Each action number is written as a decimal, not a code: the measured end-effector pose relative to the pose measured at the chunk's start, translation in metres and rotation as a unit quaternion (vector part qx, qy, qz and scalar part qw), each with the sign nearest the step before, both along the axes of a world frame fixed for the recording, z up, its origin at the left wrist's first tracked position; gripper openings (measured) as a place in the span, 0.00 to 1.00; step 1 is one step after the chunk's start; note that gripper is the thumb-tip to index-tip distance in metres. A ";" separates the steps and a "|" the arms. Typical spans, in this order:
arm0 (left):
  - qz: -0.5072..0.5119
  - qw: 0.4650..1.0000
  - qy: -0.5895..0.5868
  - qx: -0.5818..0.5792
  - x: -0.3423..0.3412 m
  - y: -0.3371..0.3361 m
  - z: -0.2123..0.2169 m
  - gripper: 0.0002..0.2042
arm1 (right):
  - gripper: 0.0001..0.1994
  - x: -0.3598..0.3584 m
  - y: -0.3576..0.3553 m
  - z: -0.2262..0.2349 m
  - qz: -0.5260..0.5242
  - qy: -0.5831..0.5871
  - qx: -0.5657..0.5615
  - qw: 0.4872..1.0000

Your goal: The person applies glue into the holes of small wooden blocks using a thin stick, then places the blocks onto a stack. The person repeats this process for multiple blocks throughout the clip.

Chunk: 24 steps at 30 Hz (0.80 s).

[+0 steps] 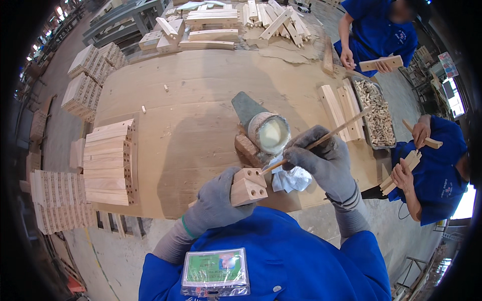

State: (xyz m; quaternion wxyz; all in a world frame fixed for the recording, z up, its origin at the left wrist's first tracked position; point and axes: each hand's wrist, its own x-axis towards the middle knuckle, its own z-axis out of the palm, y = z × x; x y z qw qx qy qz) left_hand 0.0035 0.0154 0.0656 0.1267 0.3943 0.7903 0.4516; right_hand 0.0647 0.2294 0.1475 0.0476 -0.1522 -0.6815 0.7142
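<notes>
My left hand (213,200), in a grey glove, is wrapped round wooden pieces (246,193) whose ends face up and show drilled holes. In my gloved right hand (324,160) a thin wooden stick (341,128) is pinched, slanting down to the left. Its lower tip is at the drilled ends; whether it touches a hole I cannot tell. Just beyond my hands stands a round pot (258,125) with whitish liquid inside. Crumpled white cloth or paper (292,179) lies below my right hand. Beside the pot are a brown block (247,149) and a grey-green flat piece (247,107).
Drilled wooden bars (106,165) lie in a row at the table's left. On the right, a tray (392,146) holds many dowels, near loose bars (332,108). More wood (213,17) is piled at the far edge. Two co-workers (376,30) in blue handle wooden pieces on the right.
</notes>
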 end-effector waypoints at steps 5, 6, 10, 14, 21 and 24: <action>-0.010 1.000 -0.003 -0.007 -0.001 0.001 0.005 0.28 | 0.07 -0.001 0.004 -0.003 -0.003 0.036 -0.037 0.999; -0.008 1.000 0.004 -0.004 -0.002 0.000 0.005 0.28 | 0.07 -0.001 0.005 -0.003 -0.006 0.035 -0.041 0.999; -0.007 1.000 0.010 0.017 -0.002 0.001 0.006 0.26 | 0.07 0.001 0.006 -0.003 -0.022 0.057 -0.080 0.995; -0.006 1.000 0.017 0.018 -0.001 0.002 0.008 0.26 | 0.08 -0.004 -0.001 -0.003 -0.023 0.059 -0.090 0.994; -0.008 1.000 0.016 0.019 0.001 0.001 0.004 0.27 | 0.09 0.000 -0.005 -0.007 0.000 0.021 -0.029 0.999; -0.018 1.000 0.009 -0.001 0.001 0.002 0.004 0.26 | 0.09 0.000 -0.009 0.000 0.015 0.024 -0.014 1.000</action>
